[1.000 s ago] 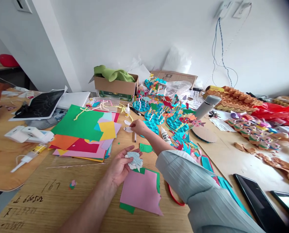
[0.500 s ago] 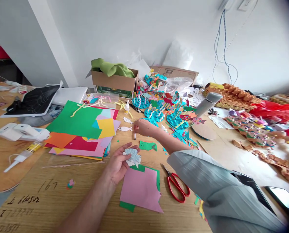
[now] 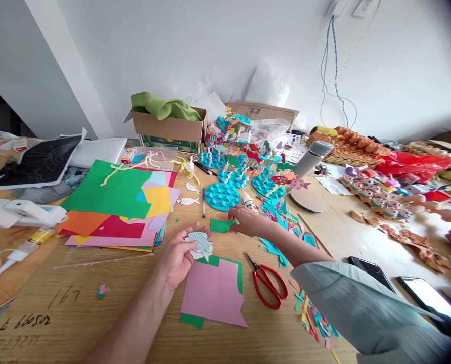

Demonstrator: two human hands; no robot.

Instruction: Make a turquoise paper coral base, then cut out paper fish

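My left hand [image 3: 178, 255] holds pale paper fish cutouts [image 3: 199, 244], printed with fine lines, between thumb and fingers. At the right end of a green paper fish [image 3: 220, 225], my right hand [image 3: 241, 219] has its fingertips pinched on the paper, covering the tail. Two white paper fish [image 3: 188, 201] lie farther off, left of a pen [image 3: 204, 203]. Close below my left hand is a pink paper sheet [image 3: 212, 293] over green paper. Red-handled scissors [image 3: 268, 283] rest to its right, blades pointing away.
Stacked coloured paper [image 3: 109, 189] lies left. Blue discs [image 3: 222, 196] with paper fish, a glue bottle [image 3: 250, 203] and blue scraps [image 3: 280, 227] are beyond my right hand. Paper strips [image 3: 312, 316] and phones [image 3: 424, 298] lie right. A cardboard box [image 3: 168, 124] stands at the back.
My right hand has moved from beside the white fish and pen, toward me and rightward, onto the green paper fish. A bare blue disc now shows. The left hand keeps its hold; the view has shifted right.
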